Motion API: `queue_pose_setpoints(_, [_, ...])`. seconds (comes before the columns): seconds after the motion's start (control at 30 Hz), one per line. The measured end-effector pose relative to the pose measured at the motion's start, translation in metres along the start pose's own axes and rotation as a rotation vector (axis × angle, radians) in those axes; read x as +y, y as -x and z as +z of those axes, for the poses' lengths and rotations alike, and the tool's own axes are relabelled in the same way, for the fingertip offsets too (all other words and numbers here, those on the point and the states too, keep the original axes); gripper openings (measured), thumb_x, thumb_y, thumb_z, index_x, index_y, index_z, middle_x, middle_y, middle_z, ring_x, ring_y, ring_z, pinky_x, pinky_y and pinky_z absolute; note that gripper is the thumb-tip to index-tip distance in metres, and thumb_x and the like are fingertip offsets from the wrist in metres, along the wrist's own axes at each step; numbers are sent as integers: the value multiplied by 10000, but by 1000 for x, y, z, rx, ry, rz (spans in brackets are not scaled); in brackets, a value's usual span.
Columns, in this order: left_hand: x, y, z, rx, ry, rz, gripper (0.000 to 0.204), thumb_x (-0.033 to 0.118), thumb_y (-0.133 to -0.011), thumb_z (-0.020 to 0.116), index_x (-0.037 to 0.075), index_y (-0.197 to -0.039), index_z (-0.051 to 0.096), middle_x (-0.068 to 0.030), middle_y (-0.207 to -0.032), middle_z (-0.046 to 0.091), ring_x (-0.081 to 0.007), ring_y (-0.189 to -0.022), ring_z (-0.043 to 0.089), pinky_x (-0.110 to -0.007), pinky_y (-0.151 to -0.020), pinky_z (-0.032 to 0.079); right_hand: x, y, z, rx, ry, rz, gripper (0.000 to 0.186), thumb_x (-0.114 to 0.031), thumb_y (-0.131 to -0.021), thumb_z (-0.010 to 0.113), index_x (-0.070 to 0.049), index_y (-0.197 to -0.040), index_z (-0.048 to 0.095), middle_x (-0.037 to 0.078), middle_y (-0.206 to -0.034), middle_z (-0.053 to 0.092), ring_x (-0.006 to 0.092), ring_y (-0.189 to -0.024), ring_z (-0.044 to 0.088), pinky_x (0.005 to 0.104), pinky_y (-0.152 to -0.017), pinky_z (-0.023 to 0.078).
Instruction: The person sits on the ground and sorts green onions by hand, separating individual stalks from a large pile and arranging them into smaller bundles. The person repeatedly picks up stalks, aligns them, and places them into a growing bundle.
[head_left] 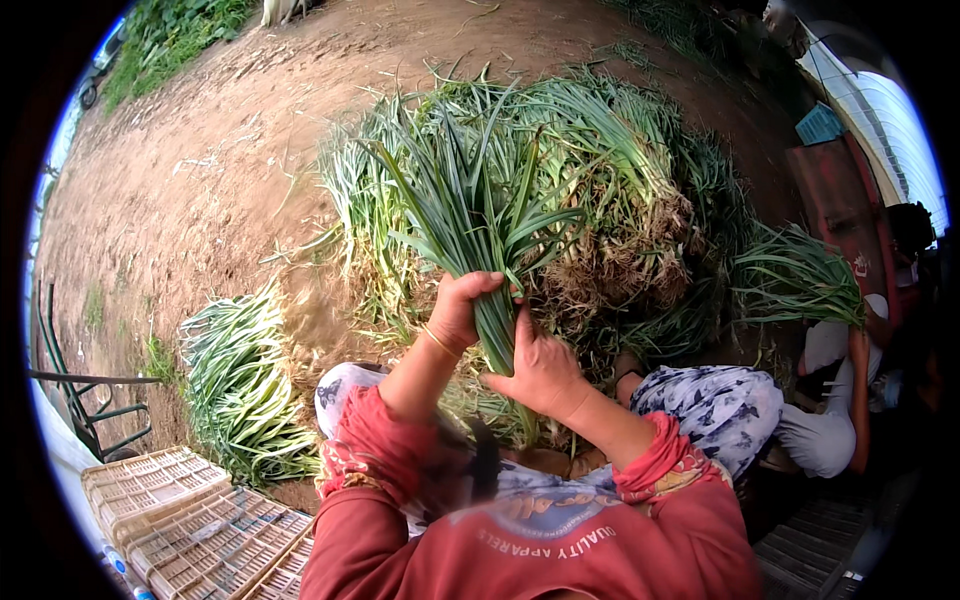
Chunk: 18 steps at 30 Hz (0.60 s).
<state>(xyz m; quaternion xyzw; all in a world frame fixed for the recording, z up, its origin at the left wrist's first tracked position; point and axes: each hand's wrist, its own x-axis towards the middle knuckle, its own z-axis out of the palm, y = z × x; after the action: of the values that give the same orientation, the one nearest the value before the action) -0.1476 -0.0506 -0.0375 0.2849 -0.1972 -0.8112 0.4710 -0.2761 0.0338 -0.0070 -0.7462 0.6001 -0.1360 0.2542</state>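
A bunch of green garlic [470,215] stands upright in front of my chest, its long flat leaves fanning out away from me. My left hand [466,308] is closed around the stalks from the left, just under the leaves. Slightly lower, my right hand [545,368] grips the same bunch from the right, thumb across the stalks. The pale lower ends hang down between my knees and are partly hidden. Beyond my hands lies a big heap of green garlic [610,135], with tangled brown roots [640,235] toward me on its right part.
A flatter pile of stalks [245,385] lies on the dirt ground to my left. Slatted crates [195,515] stand at the lower left, below a dark metal frame [95,395]. At right, another person's hand [858,345] holds a leafy bunch [800,275]. A blue crate [820,124] is farther back.
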Motion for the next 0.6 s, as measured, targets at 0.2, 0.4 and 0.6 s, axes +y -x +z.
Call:
queue_pose_setpoints(0.2, [-6, -2, 10, 36, -95, 5, 256, 54, -693, 584, -48, -921, 527, -103, -715, 576, -207, -595, 585, -318, -574, 529, 15, -19, -69, 245, 76, -190, 358, -307, -742, 658, -10, -916, 560, 122, -746, 607, 321, -683, 593, 381, -611, 484])
queue_pose_setpoints(0.4, [-14, -1, 26, 45, -176, -13, 289, 3, -671, 590, -32, -953, 537, -86, -700, 572, -189, -563, 576, -306, -521, 513, 43, -74, -94, 95, -554, 3, 429, -97, -730, 704, 62, -1083, 520, 8, -707, 570, 42, -587, 494, 213, -511, 418])
queue_pose_setpoints(0.6, [-16, -3, 18, 85, -274, -64, 285, 5, -639, 596, -20, -919, 548, -72, -697, 564, -173, -569, 560, -280, -512, 480, 51, -79, -65, 371, 212, -341, 127, -108, -759, 623, -32, -715, 532, 136, -588, 561, 289, -547, 576, 340, -487, 451])
